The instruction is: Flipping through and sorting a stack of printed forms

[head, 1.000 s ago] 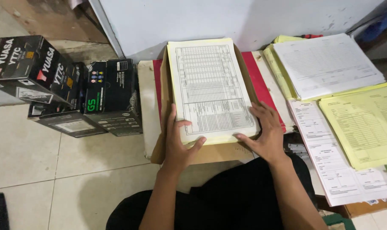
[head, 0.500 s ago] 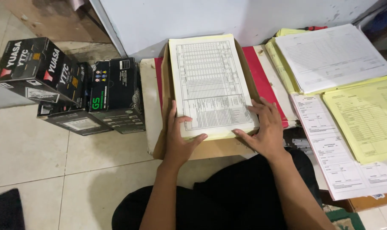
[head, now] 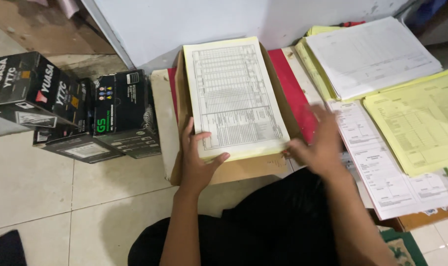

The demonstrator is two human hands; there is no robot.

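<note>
Yellow-edged form stack (head: 236,98), printed table on top; left hand (head: 197,160) fingers pinching corner; right hand (head: 320,145) blurred, seemingly spread.

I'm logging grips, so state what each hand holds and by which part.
The left hand grips the stack of printed forms at its lower left corner, thumb on top. The right hand is blurred beside the stack's lower right edge; whether it holds anything cannot be told.

Left hand (head: 197,160) grips paper stack (head: 236,96); right hand (head: 320,145) blurred beside it.
</note>
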